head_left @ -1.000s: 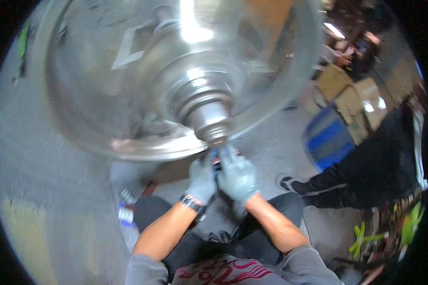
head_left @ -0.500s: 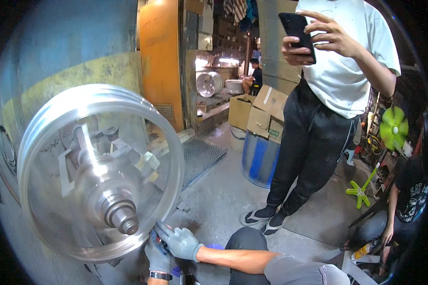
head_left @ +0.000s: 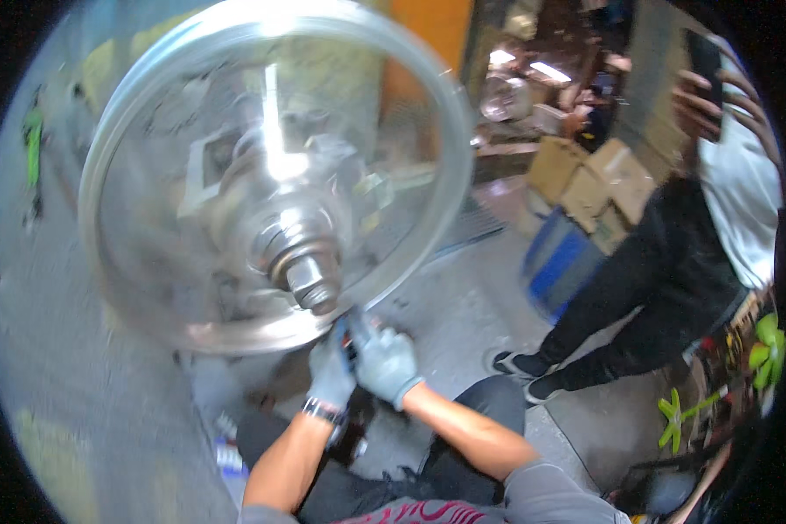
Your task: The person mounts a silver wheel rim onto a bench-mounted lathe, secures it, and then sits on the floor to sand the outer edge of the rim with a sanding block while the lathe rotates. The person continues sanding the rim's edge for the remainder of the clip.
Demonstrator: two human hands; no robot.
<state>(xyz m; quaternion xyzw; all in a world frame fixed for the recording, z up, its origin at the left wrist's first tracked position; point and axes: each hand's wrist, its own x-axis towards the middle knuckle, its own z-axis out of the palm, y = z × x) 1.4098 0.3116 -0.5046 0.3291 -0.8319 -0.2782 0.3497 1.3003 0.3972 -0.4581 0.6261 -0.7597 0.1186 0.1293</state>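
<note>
From the head view I see a big, blurry, shiny wheel (head_left: pixel 279 166). The gloved left hand (head_left: pixel 330 371) and gloved right hand (head_left: pixel 387 362) are together by its bottom edge — fingers curled around a small dark thing (head_left: pixel 350 350) between them. I can't tell if that thing touches the wheel. Boxes (head_left: pixel 587 194) sit to the right.

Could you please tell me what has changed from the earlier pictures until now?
Since half a second ago the view has tipped down, so the wheel appears higher and further right; its own place seems the same. I see nothing clearly taken or let go. The left hand and right hand stay together near the wheel's lower rim, and the standing person still holds a phone.
</note>
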